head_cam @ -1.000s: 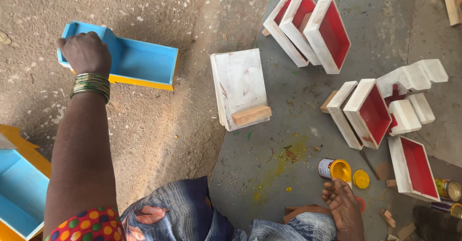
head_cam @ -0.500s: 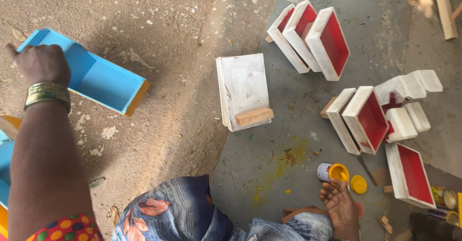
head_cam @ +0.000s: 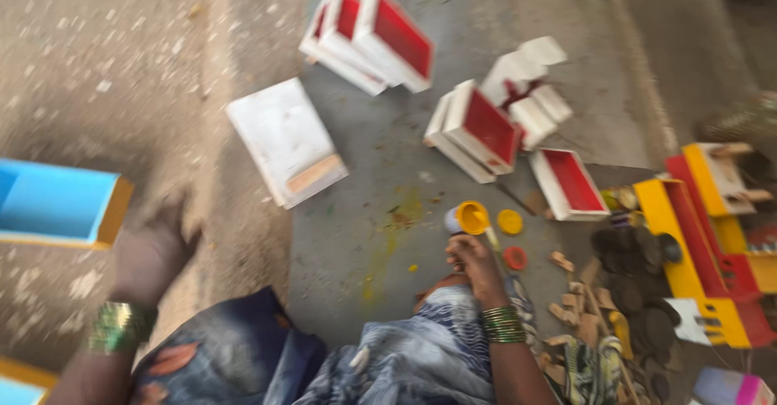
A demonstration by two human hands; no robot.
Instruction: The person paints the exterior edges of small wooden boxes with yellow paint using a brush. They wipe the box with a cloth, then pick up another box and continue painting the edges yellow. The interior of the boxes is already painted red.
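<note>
My left hand (head_cam: 150, 253), blurred, hovers low over the sandy ground with its fingers apart and nothing in it. A blue box with a yellow edge (head_cam: 61, 204) lies just to its left, apart from the hand. My right hand (head_cam: 475, 263) rests by my knee, fingers curled around what looks like a thin pale stick. It is right below a small open pot of yellow paint (head_cam: 472, 217). A yellow lid (head_cam: 510, 221) and an orange-red lid (head_cam: 515, 257) lie beside the pot.
A white box with a bare wood strip (head_cam: 287, 142) lies ahead. Several white boxes with red insides (head_cam: 380, 37) (head_cam: 479, 130) (head_cam: 571, 182) stand beyond. Yellow and red wooden toy parts (head_cam: 696, 243), dark wheels (head_cam: 639, 263) and wood scraps (head_cam: 579, 300) crowd the right.
My left hand has set the blue box down at the left, let go and drawn back towards me. The view has swung right. My right hand stays by the yellow paint pot.
</note>
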